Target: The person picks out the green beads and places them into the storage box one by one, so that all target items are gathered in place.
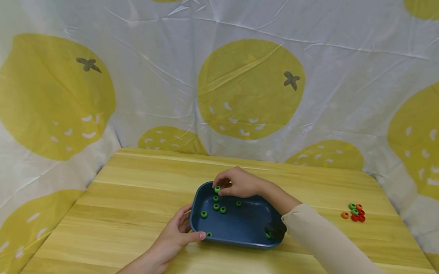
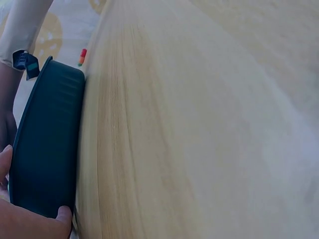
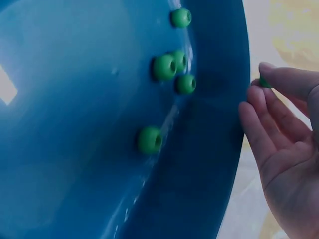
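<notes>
A dark blue tray [image 1: 240,243] with raised walls stands on the table. My left hand [image 1: 173,238] grips its left end, the thumb at the near rim and the fingers along the outer side. Over the far left rim, my right hand [image 1: 242,183] pinches a green bead [image 1: 217,189] between thumb and fingertips. The right wrist view shows only a little of that bead [image 3: 264,82] between them. Several green beads [image 1: 223,210] with holes lie inside the tray, mostly toward its left side. Another bead [image 1: 268,235] sits in the right corner, partly hidden by a dark wrist device.
To the right of the tray, a small cluster of red beads [image 1: 361,218], orange beads [image 1: 345,215] and green beads [image 1: 352,206] lies on the wooden table [image 1: 120,215]. A curtain [image 1: 162,72] with a lemon print hangs behind and at both sides.
</notes>
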`<action>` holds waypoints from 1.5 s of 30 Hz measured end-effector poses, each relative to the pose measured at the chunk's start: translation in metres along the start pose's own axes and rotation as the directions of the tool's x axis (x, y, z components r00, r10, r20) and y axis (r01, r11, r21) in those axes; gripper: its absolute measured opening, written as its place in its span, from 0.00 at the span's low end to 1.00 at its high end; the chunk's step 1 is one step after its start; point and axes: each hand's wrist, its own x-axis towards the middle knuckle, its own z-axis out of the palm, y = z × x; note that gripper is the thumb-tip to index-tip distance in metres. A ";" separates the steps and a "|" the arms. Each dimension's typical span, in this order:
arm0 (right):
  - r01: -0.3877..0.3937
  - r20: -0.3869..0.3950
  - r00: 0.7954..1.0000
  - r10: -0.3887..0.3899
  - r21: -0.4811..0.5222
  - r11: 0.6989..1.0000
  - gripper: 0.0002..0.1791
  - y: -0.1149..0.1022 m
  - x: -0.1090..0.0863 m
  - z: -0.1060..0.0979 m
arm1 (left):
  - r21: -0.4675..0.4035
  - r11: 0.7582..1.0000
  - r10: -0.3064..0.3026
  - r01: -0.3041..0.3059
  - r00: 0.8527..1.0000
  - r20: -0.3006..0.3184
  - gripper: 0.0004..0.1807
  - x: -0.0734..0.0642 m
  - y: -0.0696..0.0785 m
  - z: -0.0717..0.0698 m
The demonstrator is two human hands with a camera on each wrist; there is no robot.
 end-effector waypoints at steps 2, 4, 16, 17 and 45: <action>0.008 -0.004 1.000 -0.008 0.002 1.000 0.13 -0.004 0.006 0.002 | -0.004 1.000 0.004 -0.004 1.000 0.000 0.50 0.000 0.000 -0.001; 0.008 -0.010 1.000 -0.008 0.009 1.000 0.13 -0.007 0.010 0.004 | -0.005 1.000 0.006 -0.006 1.000 -0.001 0.50 0.000 0.000 -0.001; -0.024 -0.043 0.999 0.025 0.019 1.000 0.13 -0.001 0.008 0.006 | 0.013 1.000 0.003 -0.003 1.000 -0.011 0.51 -0.001 -0.001 -0.001; -0.026 -0.043 0.999 0.027 0.019 0.999 0.13 -0.001 0.006 0.005 | 0.013 1.000 0.004 -0.003 1.000 -0.011 0.51 -0.001 -0.001 -0.001; -0.127 -0.114 0.983 0.141 0.119 0.985 0.13 0.014 -0.068 -0.015 | 0.014 1.000 0.022 -0.022 1.000 -0.009 0.52 -0.002 -0.002 0.000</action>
